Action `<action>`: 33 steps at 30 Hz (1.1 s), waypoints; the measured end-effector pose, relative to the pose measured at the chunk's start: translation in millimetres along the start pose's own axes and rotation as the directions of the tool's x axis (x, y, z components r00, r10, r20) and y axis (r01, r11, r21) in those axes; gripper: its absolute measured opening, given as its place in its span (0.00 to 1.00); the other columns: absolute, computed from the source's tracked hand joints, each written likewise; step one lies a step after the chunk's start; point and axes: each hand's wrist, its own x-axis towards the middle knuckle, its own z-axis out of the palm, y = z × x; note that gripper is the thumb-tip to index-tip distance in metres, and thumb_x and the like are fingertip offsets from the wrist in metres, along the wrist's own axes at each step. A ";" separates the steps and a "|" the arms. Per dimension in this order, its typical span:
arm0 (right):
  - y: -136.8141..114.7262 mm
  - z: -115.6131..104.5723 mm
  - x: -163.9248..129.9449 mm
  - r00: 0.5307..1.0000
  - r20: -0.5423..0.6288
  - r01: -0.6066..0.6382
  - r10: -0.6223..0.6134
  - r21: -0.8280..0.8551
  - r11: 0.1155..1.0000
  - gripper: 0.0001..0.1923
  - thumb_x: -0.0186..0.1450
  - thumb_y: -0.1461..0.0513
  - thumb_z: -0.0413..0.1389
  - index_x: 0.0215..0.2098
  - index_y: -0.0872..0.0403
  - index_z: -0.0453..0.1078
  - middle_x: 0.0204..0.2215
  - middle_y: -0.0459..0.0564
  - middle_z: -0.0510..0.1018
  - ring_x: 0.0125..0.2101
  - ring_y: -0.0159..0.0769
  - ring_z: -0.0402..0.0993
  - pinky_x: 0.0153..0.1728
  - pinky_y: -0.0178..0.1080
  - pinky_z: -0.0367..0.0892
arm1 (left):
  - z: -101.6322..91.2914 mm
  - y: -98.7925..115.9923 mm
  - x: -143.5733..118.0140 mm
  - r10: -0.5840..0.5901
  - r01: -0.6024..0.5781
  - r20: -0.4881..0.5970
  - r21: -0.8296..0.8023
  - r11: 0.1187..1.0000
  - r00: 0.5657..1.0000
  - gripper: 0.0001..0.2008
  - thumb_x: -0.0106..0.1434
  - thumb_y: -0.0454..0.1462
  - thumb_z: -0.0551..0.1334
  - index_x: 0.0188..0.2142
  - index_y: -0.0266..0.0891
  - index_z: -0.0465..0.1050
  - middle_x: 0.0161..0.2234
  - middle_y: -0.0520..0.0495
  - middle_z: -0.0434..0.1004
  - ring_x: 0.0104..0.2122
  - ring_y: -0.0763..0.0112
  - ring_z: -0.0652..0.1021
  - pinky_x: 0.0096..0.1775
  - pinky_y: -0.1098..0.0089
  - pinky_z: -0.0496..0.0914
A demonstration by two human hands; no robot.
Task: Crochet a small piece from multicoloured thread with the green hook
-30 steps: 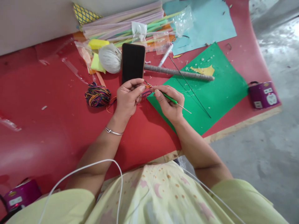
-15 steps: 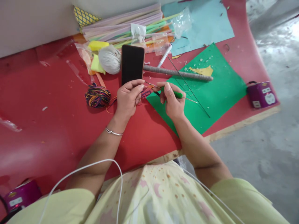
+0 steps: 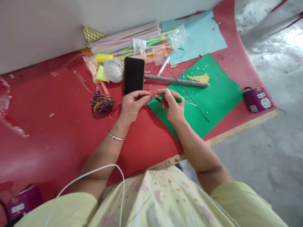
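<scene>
Two hands met over the red worktop [image 3: 59, 126]: the left hand [image 3: 133, 104] pinched multicoloured yarn [image 3: 151, 93], its grip closed on the strand, while the right hand [image 3: 172, 105] clamped a green-handled crochet hook [image 3: 174, 99] beside the phone [image 3: 134, 75].

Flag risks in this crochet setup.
1. The yarn ball sits loose on the red table; a tug could roll it.
2. The phone lies right behind the left hand; yarn might snag it.
3. The right hand holds the hook near loose wires; they could catch.
</scene>
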 end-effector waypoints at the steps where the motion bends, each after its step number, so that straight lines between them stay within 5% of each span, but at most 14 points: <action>1: -0.6 0.2 0.0 1.000 -0.002 -0.004 0.004 0.010 1.000 0.21 0.72 0.42 0.60 0.42 0.48 0.84 0.29 0.45 0.84 0.19 0.26 0.67 0.20 0.33 0.65 | 0.0 0.4 -0.1 -0.005 0.005 -0.003 -0.003 1.000 1.000 0.10 0.54 0.40 0.77 0.35 0.40 0.86 0.20 0.55 0.73 0.16 0.83 0.59 0.19 0.75 0.51; 14: 4.9 -1.7 1.6 0.999 0.005 -0.053 0.053 0.119 0.991 0.19 0.66 0.44 0.66 0.36 0.50 0.84 0.29 0.47 0.86 0.25 0.31 0.76 0.25 0.35 0.72 | -0.6 -0.8 1.1 0.017 -0.017 -0.008 -0.009 1.000 1.000 0.08 0.56 0.39 0.74 0.35 0.39 0.83 0.20 0.55 0.71 0.16 0.82 0.61 0.19 0.75 0.54; 33: 1.5 -2.4 -1.8 0.999 0.032 -0.006 0.002 0.129 0.992 0.10 0.67 0.52 0.67 0.36 0.48 0.86 0.31 0.45 0.87 0.26 0.29 0.76 0.29 0.35 0.72 | -2.4 0.4 3.1 -0.006 0.004 -0.027 -0.049 0.999 1.000 0.08 0.55 0.39 0.74 0.34 0.39 0.81 0.21 0.55 0.73 0.16 0.82 0.61 0.19 0.75 0.55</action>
